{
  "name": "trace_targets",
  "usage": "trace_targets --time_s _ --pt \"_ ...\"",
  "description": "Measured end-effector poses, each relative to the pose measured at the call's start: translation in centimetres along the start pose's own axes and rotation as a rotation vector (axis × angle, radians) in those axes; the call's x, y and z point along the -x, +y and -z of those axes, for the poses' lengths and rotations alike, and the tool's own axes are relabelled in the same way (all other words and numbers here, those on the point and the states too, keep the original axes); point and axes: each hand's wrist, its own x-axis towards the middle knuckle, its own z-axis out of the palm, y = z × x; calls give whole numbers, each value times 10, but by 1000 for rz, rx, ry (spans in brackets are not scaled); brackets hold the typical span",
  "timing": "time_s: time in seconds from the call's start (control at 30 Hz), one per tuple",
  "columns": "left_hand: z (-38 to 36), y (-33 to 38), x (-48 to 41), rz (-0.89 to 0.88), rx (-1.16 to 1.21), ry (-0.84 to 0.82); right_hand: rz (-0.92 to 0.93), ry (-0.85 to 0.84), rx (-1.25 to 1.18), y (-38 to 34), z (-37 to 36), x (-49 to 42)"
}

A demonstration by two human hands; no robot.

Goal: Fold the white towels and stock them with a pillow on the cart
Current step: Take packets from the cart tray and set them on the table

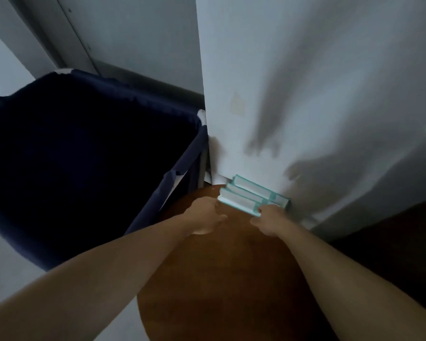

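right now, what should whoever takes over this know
Left hand: at the left end of the teal books, grip unclear.
Right hand: pinches their right end.
The books lie on the round wooden table by the white wall; a navy fabric bin stands to its left.
Done: nothing visible; no towels or pillow in view.
Left: fold towels, stock them with a pillow on the cart.
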Motion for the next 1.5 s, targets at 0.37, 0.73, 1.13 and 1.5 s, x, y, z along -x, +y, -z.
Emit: trace_targets --time_s 0.37,0.73,1.13,1.5 --pt "-98 -48 -152 213 433 -77 -78 140 -45 36 -71 -135" --pt "-154 -75 -194 358 790 -60 -55 231 107 45 -113 -173" --pt "-143 -52 -185 541 1265 -75 -23 -86 -729 45 -111 -151" --pt "-140 -83 -156 516 1261 -45 -123 171 -5 54 -123 -171"
